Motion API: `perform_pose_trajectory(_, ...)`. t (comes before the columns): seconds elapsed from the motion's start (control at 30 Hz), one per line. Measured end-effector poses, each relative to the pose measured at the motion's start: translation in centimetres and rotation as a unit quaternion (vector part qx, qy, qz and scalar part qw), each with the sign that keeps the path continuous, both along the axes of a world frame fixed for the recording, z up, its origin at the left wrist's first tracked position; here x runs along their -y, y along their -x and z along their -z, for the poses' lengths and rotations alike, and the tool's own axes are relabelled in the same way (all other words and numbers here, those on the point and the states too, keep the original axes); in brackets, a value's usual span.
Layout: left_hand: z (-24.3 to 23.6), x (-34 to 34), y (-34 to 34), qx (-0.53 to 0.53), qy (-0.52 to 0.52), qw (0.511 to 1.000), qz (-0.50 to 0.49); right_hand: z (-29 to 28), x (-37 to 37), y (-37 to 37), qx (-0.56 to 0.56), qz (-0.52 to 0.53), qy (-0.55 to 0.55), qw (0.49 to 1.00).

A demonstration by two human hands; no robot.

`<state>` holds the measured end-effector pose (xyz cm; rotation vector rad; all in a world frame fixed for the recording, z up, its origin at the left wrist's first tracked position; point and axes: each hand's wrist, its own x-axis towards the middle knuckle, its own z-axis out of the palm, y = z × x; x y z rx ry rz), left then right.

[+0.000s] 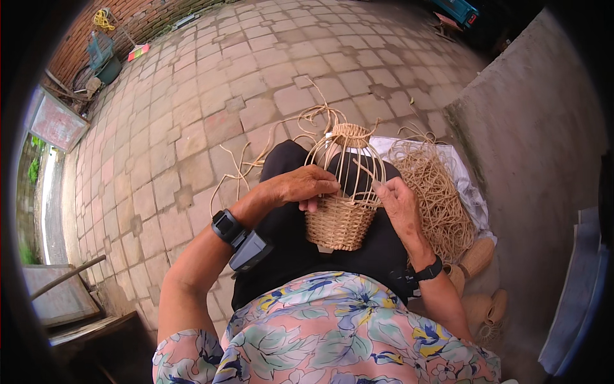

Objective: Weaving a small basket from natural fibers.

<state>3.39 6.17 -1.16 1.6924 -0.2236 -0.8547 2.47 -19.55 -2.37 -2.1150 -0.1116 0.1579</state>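
A partly woven natural-fiber basket (340, 223) sits on my lap, on dark trousers. Bare upright stakes curve up from its woven body to a small woven ring (351, 133) at the top, where loose cords trail out to the left. My left hand (313, 185) has curled fingers closed on the basket at the left of its upper weave, the fingertips partly hidden. My right hand (397, 201) pinches a thin strand at the basket's right side, level with the top of the weave.
A tangled heap of cord (436, 205) lies on white sheeting (472, 185) at right, above tan woven pieces (476, 259) beside a concrete slab (518, 128). Leaning boards (57, 121) line the left. A green bucket (110, 70) stands by a brick wall (144, 19) on the paved yard.
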Motion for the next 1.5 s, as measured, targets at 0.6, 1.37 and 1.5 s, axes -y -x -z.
perform_pose_trajectory(0.6, -1.5, -0.8, 0.4, 0.045, 0.004, 0.999, 0.024, 0.0, 2.3, 3.7, -0.102, 0.006, -0.137, 0.985)
perform_pose_trajectory(1.37, -0.9, 0.2, 0.4, 0.025, 0.027, 0.999, -0.014, 1.1, 2.3, 3.9, -0.099, 0.032, -0.184, 0.977)
perform_pose_trajectory(1.5, -0.3, 0.0, 0.2, 0.018, 0.036, 0.999, -0.017, 1.1, 2.2, 3.9, -0.099, 0.033, -0.194, 0.975)
